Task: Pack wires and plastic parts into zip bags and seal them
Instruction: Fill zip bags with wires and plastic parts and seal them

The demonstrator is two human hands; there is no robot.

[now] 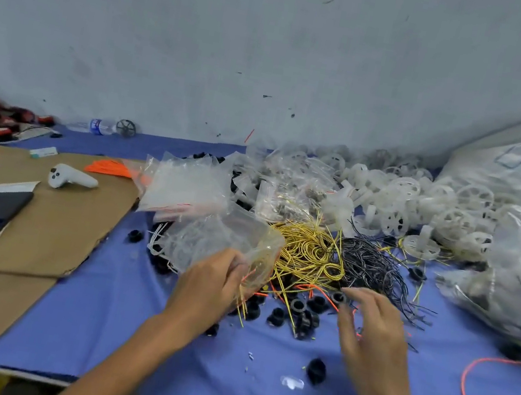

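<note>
Where the yellow wires (308, 254) met the black wires (370, 267) mid-surface, we logged: left hand (214, 285), grip curled round a zip bag (220, 242); right hand (373, 328), grip pinching a black ring (338, 296); blue surface (155, 353) free toward the near edge.

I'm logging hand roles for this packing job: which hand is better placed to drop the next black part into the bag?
Right. The right hand pinches a black ring close by; the left hand is busy gripping the zip bag.
</note>
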